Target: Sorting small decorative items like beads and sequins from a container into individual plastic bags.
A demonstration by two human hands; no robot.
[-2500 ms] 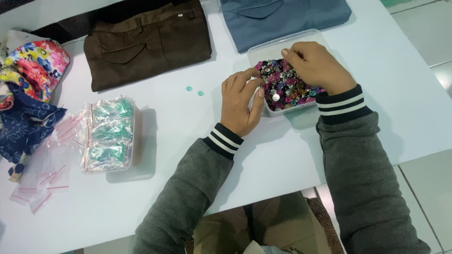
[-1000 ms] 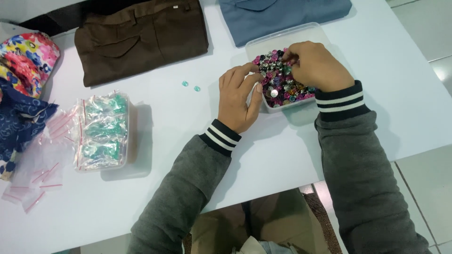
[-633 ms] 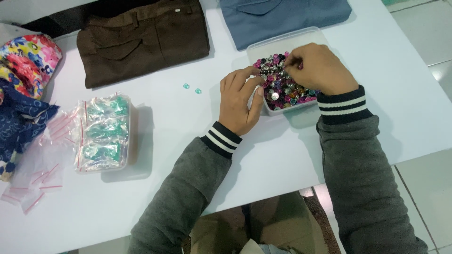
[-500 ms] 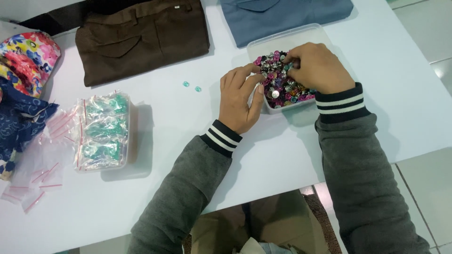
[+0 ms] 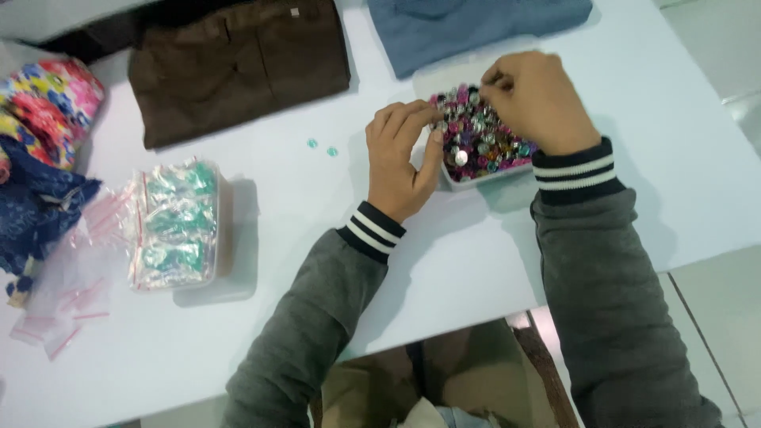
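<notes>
A clear plastic tray (image 5: 476, 179) full of small multicoloured beads (image 5: 476, 139) sits on the white table (image 5: 317, 261). My left hand (image 5: 403, 158) rests on the tray's left edge, fingers curled against the rim. My right hand (image 5: 535, 99) hovers over the beads at the tray's far right, thumb and forefinger pinched together on something too small to make out. Two small teal beads (image 5: 321, 147) lie loose on the table to the left of my left hand.
A clear box of bagged teal beads (image 5: 174, 226) stands at the left, with empty small zip bags (image 5: 67, 297) beside it. Folded brown trousers (image 5: 238, 67), a folded blue garment (image 5: 476, 24) and colourful floral cloth (image 5: 43, 103) line the far side.
My right hand has stayed over the beads, its fingers working and pinching. My left hand has kept its place on the tray's edge.
</notes>
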